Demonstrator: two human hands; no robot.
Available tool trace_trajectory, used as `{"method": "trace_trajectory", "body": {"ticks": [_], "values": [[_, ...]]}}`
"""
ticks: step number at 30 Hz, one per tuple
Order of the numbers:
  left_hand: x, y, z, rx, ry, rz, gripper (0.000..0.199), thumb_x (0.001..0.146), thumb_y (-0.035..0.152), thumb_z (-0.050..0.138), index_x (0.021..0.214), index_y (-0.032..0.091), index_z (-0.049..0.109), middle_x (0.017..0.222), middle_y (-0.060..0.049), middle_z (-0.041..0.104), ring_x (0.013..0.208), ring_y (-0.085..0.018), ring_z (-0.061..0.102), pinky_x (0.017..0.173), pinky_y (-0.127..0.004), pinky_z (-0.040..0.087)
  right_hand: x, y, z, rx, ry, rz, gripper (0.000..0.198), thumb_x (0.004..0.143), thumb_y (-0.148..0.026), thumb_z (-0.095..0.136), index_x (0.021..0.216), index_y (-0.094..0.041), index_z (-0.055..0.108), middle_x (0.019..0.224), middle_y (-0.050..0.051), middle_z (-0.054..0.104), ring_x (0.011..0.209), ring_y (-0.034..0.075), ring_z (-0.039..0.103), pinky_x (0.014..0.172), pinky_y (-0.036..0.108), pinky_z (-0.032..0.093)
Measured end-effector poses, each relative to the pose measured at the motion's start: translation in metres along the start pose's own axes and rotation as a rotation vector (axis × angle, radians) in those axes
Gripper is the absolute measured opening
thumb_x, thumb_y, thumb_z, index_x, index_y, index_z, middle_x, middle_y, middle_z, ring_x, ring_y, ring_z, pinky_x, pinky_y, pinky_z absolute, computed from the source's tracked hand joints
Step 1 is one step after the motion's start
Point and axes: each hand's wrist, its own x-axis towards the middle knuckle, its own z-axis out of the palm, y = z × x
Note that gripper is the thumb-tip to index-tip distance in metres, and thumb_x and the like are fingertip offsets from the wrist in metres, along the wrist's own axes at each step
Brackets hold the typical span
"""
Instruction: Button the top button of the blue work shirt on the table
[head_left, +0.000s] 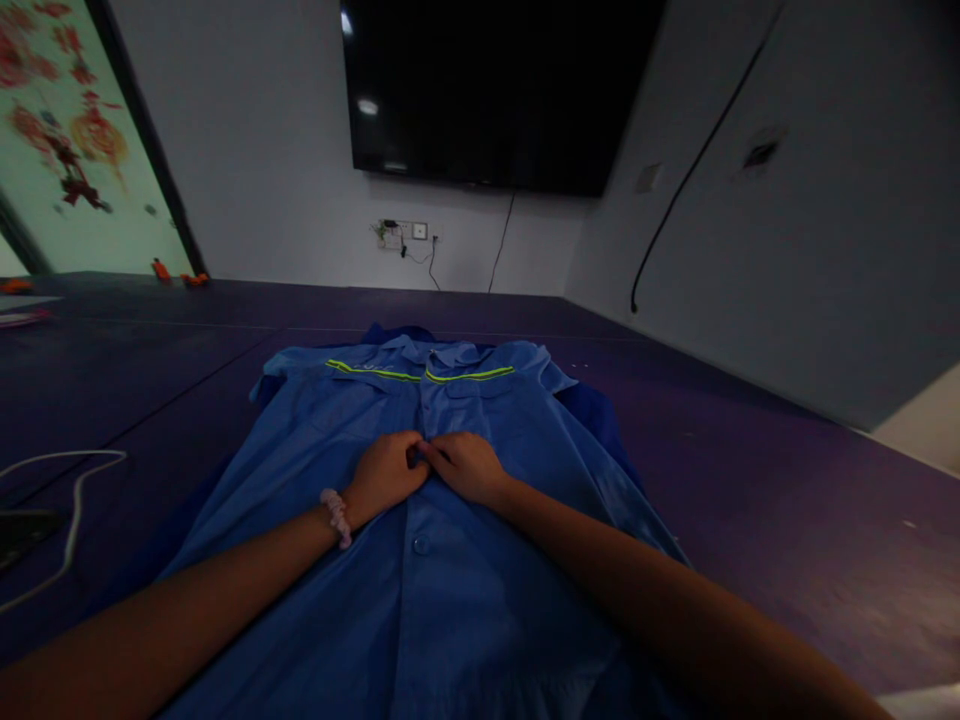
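A blue short-sleeved shirt (480,590) lies spread face up, its collar away from me and yellow-green stripes across the chest. My left hand (388,472), with a scrunchie (335,517) at the wrist, pinches the front placket near the middle. Close against it, my right hand (466,466) grips the same edge, fingers curled and thumb tips nearly meeting. Whatever sits between the fingertips is hidden. Nearer to me on the placket shows a button (421,544). Darker blue cloth (596,410) sticks out from beneath the shirt.
The shirt rests on a purple floor surface (750,500). At left lie a white cable (79,500) and a dark flat object (26,530). Small orange items (195,279) stand by the far wall, under a large screen (502,90) and sockets (405,232).
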Motion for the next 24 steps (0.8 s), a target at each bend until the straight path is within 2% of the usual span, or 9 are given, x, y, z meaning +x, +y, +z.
{"method": "trace_trajectory", "body": {"ticks": [9,24], "values": [[-0.0023,0.0052,-0.0026,0.048,-0.014,0.014,0.004,0.070,0.019,0.052,0.067,0.018,0.052,0.058,0.003,0.053,0.055,-0.013,0.049,0.050,-0.023,0.028,0.0003,0.0005,0.0001,-0.018,0.015,-0.015,0.041,0.096,-0.037,0.030,0.082,-0.017,0.063,0.080,0.004,0.067,0.073,0.013,0.060,0.054,0.023,0.027],[-0.0013,0.0040,-0.0023,-0.017,-0.035,-0.013,0.006,0.072,0.018,0.052,0.066,0.018,0.053,0.058,0.004,0.051,0.055,-0.011,0.047,0.051,-0.022,0.028,0.0007,-0.0004,-0.0001,-0.030,-0.004,0.006,0.042,0.097,-0.038,0.029,0.086,-0.018,0.065,0.083,0.004,0.068,0.075,0.013,0.060,0.057,0.023,0.030]]}}
